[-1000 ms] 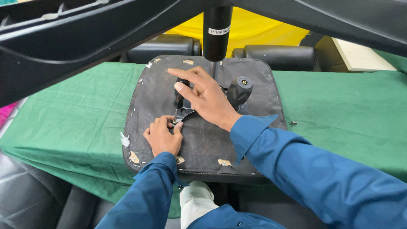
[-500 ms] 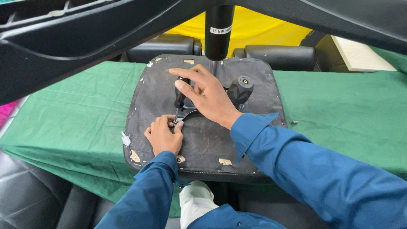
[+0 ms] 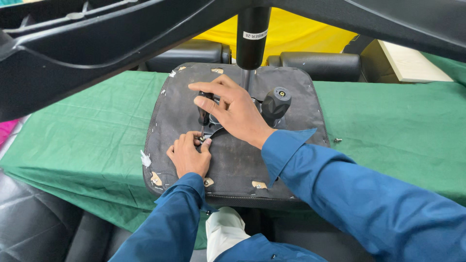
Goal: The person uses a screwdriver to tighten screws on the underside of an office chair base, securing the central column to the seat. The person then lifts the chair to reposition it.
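Note:
An upturned office chair seat (image 3: 174, 111) lies on a green-covered table, its black fabric underside facing up. A black metal mechanism plate with a round knob (image 3: 275, 101) is mounted in its middle, and the gas cylinder (image 3: 252, 34) rises from it. My right hand (image 3: 233, 109) is shut on a black-handled screwdriver (image 3: 203, 114) held upright, tip down on the plate's near corner. My left hand (image 3: 188, 154) rests on the seat, fingertips pinched around a small screw (image 3: 200, 139) at the screwdriver tip.
The chair's black star base (image 3: 97, 43) spans the top of the view. A loose screw (image 3: 338, 140) lies on the green cloth (image 3: 398, 136) at the right. Black chair parts (image 3: 320, 60), yellow cloth and a pale board (image 3: 412, 63) sit behind the table.

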